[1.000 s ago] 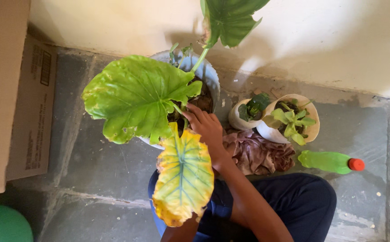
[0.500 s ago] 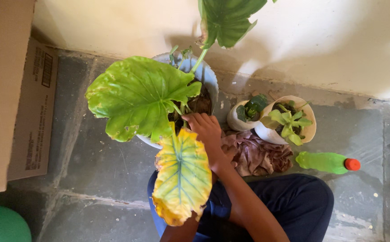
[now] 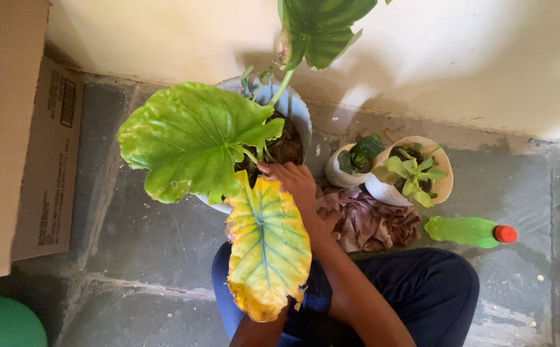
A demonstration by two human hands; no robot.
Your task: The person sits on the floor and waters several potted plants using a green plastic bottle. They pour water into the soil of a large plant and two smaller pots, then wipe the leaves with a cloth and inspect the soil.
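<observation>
Here the big pot (image 3: 300, 115) holds dark soil and a plant with a wide green leaf (image 3: 193, 141) and a yellow leaf (image 3: 267, 247). Two small white pots (image 3: 389, 189) beside it hold little green plants. The right hand (image 3: 296, 183) reaches into the big pot, fingers curled at the stem base; the yellow leaf hides the left hand, so I cannot tell its grip.

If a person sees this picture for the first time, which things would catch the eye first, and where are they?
The large yellowing leaf with green veins hangs in the lower middle, over the person's dark blue trousers. Just above it, the right hand reaches into the round white pot at the plant's base, under the big bright green leaf spreading to the left. On the right of the grey stone floor lies a green plastic bottle with a red cap.
</observation>
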